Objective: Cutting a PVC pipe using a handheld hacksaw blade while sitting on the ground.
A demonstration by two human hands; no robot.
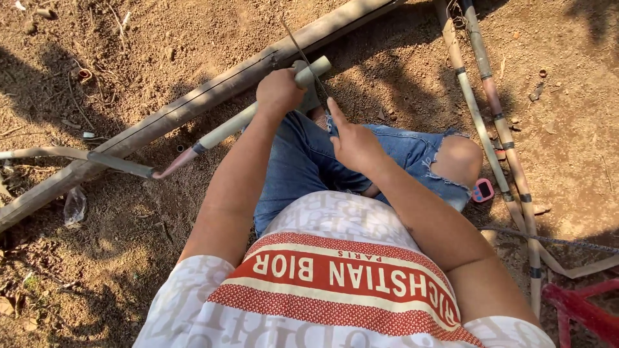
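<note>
I sit on bare earth in torn blue jeans. My left hand [278, 90] grips a thin pale bamboo stick [240, 121] near its cut end, which points up and to the right. My right hand [351, 143] holds a thin saw blade [303, 53] that slants up to the left and crosses the stick's end. The stick's far end reaches down left toward a grey pipe piece [119, 164].
A thick bamboo pole [167, 116] lies diagonally behind the stick. Two thin jointed bamboo canes [496, 122] run down the right side. A small pink device [482, 191] lies by my knee. A red object [580, 309] sits at the bottom right. A plastic bag [74, 206] lies at the left.
</note>
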